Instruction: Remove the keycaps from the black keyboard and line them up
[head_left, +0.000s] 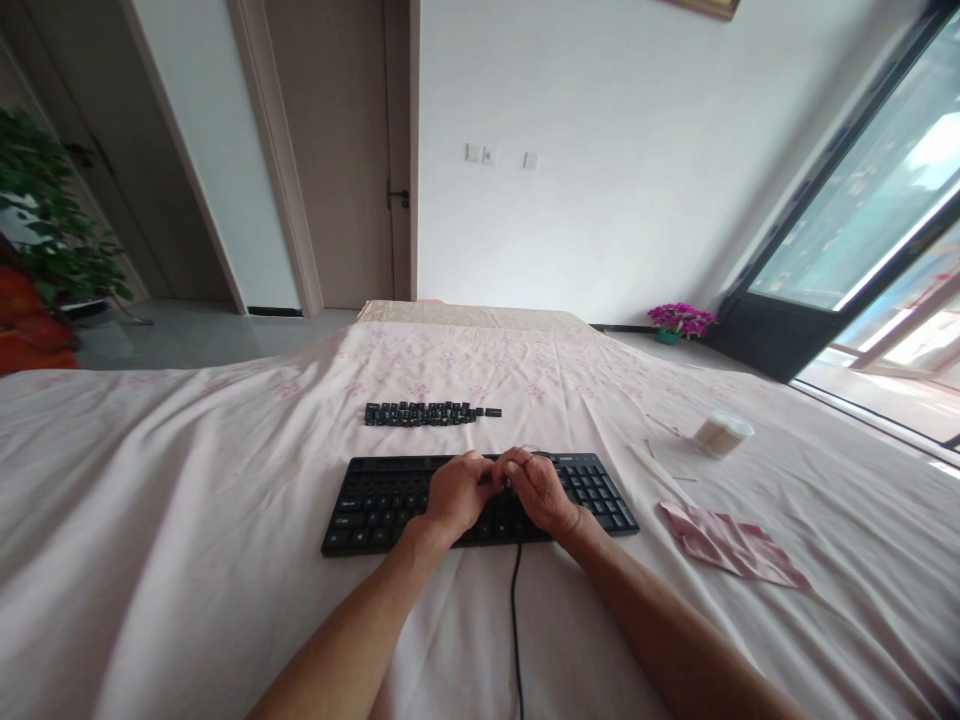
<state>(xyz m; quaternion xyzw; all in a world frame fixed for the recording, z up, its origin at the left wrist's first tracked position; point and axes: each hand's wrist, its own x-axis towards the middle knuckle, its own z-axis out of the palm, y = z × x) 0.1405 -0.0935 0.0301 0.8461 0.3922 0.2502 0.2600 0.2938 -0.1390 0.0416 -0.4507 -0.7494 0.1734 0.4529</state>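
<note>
While they curl, fingertips meeting, at frame centre, left hand (457, 492) & right hand (540, 490) rest on the black keyboard (375, 505); can't tell if they pinch anything. Risk: a pried key could flick into the keycap row (424, 413) above, scattering it.

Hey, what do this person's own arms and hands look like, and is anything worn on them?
Both are bare. The left hand and right hand wear no gloves. The left forearm and right forearm show no sleeves down to the picture's lower edge. No watch or bracelet shows at either wrist. Whether any finger carries a ring is too small to tell.
</note>
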